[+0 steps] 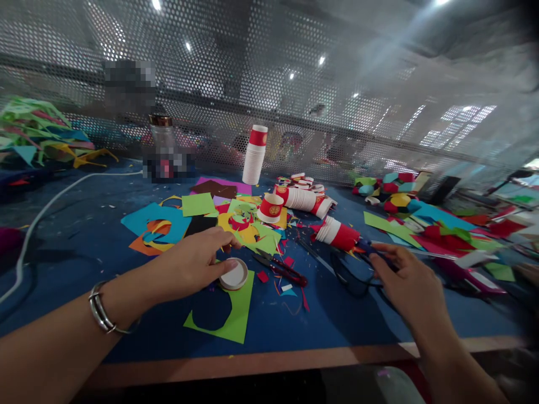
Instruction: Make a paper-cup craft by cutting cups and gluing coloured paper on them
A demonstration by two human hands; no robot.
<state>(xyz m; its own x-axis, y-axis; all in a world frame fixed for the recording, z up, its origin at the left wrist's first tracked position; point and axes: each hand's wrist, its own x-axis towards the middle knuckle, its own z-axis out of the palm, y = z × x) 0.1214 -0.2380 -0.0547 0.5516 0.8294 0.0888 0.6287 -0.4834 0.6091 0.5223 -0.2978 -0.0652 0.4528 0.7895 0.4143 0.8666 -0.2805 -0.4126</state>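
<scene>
My left hand (202, 261) pinches a shallow white ring-shaped paper cup base (234, 275) between thumb and fingers. Beneath it lies a green paper sheet (242, 314) with a round hole cut out. My right hand (406, 275) is closed around a dark blue tool with a black cord (370, 248), which looks like a glue gun; its grip is partly hidden. Just beyond the tool, a stack of red and white paper cups (339, 233) lies on its side. Scissors (280, 268) rest between my hands, among small paper scraps.
Coloured paper offcuts (168, 221) cover the middle of the blue table (286, 331). A tall cup stack (254, 160) stands behind, and a single cup (270, 209) is nearer. A bottle (163, 143) and a white cable (54, 205) are left; more paper (446, 235) lies right.
</scene>
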